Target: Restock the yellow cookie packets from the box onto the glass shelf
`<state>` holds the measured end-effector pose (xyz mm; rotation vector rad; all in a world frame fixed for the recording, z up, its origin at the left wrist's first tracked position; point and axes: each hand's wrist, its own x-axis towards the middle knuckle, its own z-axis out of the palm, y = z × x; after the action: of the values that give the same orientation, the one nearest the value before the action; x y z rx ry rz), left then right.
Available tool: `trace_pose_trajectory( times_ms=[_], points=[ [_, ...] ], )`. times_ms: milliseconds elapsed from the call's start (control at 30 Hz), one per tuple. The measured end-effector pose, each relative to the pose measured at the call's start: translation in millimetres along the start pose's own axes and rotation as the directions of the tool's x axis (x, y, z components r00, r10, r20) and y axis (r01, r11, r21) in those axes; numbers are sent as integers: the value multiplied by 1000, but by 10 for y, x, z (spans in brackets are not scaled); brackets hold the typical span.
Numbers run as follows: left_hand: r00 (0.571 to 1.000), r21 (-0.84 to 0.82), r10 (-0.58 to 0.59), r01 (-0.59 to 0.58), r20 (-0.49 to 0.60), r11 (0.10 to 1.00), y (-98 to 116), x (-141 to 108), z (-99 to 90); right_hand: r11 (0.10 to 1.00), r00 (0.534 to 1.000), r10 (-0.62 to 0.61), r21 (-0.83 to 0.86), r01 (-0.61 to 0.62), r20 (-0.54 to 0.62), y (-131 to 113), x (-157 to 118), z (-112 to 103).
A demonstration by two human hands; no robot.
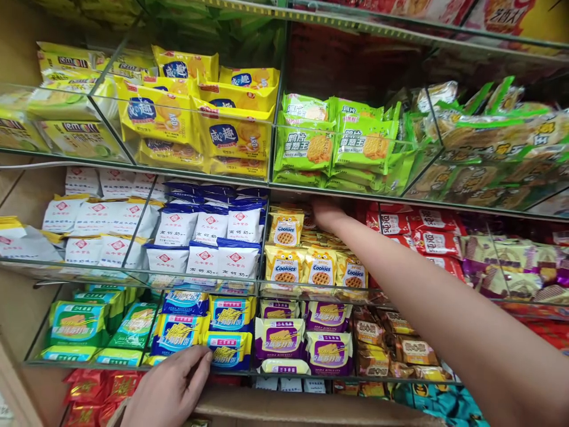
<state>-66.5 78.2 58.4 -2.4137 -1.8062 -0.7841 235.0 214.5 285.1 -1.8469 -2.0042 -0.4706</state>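
My right arm reaches across the middle shelf into the compartment of yellow Cookies packets (322, 270). At its back, my right hand (326, 218) is in shadow beneath the upper shelf; its fingers are hidden, so any packet in them is out of sight. My left hand (171, 382) is low, in front of the blue and yellow soda biscuit packets (229, 350). Its fingers are curled together, and whatever may be inside them does not show. Just below and beside it runs the edge of an open cardboard box (311, 409).
Clear dividers and low glass fronts bound the compartments. White milk biscuit packets (168, 228) stand left of the cookies, red packets (435, 243) to the right. Green chive biscuits (306, 148) fill the shelf above; purple soda biscuits (329, 353) sit below.
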Motion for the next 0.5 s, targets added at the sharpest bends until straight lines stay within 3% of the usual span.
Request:
trace_pose_trajectory(
  times_ms=[500],
  points=[
    [999, -8, -16, 17, 28, 1000, 40, 1, -28, 1000, 999, 2, 23, -3, 39, 88, -34, -13]
  ],
)
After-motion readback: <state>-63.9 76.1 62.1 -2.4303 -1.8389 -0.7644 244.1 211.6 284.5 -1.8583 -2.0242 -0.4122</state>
